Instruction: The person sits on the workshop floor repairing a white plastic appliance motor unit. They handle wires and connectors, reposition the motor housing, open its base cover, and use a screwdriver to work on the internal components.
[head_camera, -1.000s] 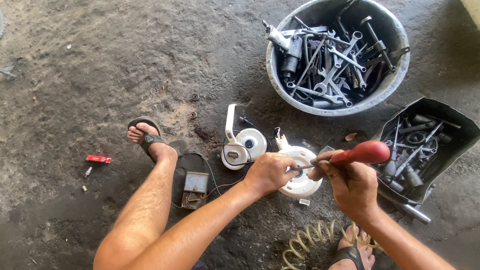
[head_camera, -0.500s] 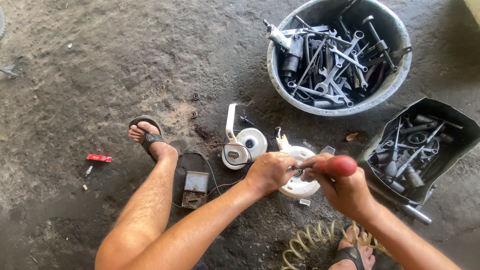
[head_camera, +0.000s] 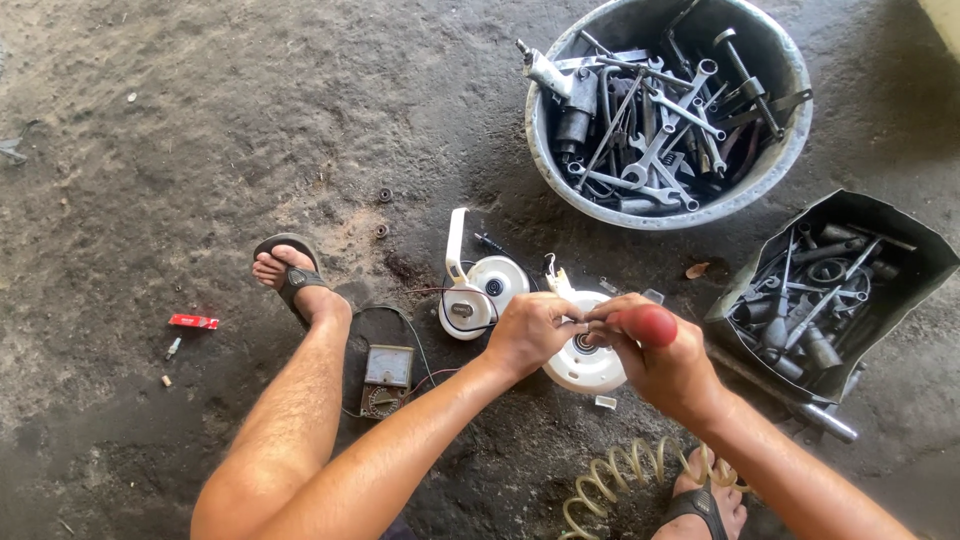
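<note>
Person squatting on a rough grey concrete floor (head_camera: 200, 120), both hands working over a round white plastic housing (head_camera: 583, 365) lying flat on the floor between the feet.

Left hand (head_camera: 528, 333) is resting on the housing's upper left edge, fingers curled in and pinching something small at the rim; what exactly is being pinched is too small to tell.

Right hand (head_camera: 668, 362) is wrapping closed around a red-handled screwdriver (head_camera: 640, 324), the handle's rounded end pointing up toward the camera, the shaft hidden behind the fingers and aiming down at the housing's centre.

Just left of the housing, a second white round plastic part with an upright white arm (head_camera: 478, 283) is sitting on the floor, thin wires running from it toward a small grey analogue meter (head_camera: 386, 379) beside the left shin.

Beyond the hands, a dented round metal basin full of spanners and sockets (head_camera: 668, 110). To the right, an open dark metal box of greasy tools (head_camera: 830, 290), near the right hand but apart from it.

A pale coiled hose (head_camera: 620, 480) is lying by the right foot. A small red object (head_camera: 193, 321) is lying well off to the left.
</note>
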